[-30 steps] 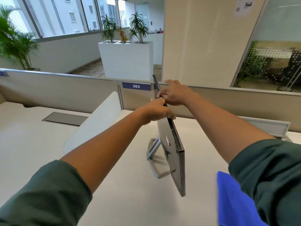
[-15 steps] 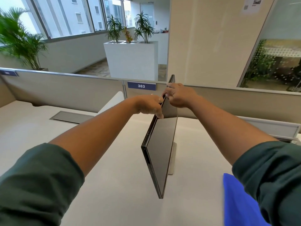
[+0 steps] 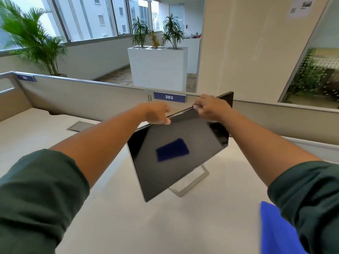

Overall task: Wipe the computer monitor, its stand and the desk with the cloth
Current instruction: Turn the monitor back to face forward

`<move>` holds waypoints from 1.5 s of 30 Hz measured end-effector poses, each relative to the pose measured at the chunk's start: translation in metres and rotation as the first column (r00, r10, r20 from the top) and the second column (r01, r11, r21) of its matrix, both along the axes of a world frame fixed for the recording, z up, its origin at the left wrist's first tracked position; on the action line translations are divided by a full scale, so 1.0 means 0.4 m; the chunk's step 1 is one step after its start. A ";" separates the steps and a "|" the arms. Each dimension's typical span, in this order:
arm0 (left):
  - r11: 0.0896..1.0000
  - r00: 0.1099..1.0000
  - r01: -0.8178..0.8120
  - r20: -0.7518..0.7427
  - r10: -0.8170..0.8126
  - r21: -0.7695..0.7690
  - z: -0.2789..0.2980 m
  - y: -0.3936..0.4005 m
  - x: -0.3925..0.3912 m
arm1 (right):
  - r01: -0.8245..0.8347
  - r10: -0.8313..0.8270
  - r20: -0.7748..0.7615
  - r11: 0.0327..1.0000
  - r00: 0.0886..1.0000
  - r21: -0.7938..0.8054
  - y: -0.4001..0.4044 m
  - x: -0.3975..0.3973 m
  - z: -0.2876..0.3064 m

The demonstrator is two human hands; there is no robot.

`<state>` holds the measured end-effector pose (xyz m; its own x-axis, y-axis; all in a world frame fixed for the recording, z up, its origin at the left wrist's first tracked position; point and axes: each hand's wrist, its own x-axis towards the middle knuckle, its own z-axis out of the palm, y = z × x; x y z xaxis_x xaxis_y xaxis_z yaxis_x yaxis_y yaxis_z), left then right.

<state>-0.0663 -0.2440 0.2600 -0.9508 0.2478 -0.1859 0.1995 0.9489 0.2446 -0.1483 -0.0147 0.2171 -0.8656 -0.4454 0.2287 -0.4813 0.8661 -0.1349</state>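
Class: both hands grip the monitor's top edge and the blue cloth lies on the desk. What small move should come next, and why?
Probably let go with the right hand and reach for the blue cloth lying near that arm. The left hand can steady the monitor, whose dark screen faces the person, unwiped.

We have one wide-angle view, worn on the head, looking forward and down along both forearms at the bench (image 3: 165, 226), close above each grip, the office windows (image 3: 88, 19) well beyond them.
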 end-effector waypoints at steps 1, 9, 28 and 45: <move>1.000 1.000 -0.019 -0.013 0.020 0.024 -0.003 -0.016 0.000 | 0.005 -0.005 -0.008 1.000 1.000 0.001 0.003 -0.002 0.000; 0.953 0.987 -0.118 -0.070 0.142 0.278 -0.034 -0.085 -0.031 | 0.096 -0.097 -0.014 0.994 0.995 -0.060 0.026 -0.003 0.003; 0.972 0.964 -0.096 -0.222 0.143 0.213 -0.070 -0.049 -0.173 | 0.314 -0.344 -0.065 0.908 0.937 -0.278 0.096 0.040 -0.030; 0.978 0.966 0.015 -0.254 0.039 0.207 -0.100 -0.037 -0.313 | 0.454 -0.510 -0.101 0.827 0.854 -0.332 0.074 0.030 -0.052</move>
<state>-0.1917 -0.2586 0.2201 -0.9628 0.2437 0.1169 0.2700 0.8862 0.3766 -0.1363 0.0148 0.1963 -0.8841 0.1274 0.4496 -0.0522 0.9292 -0.3659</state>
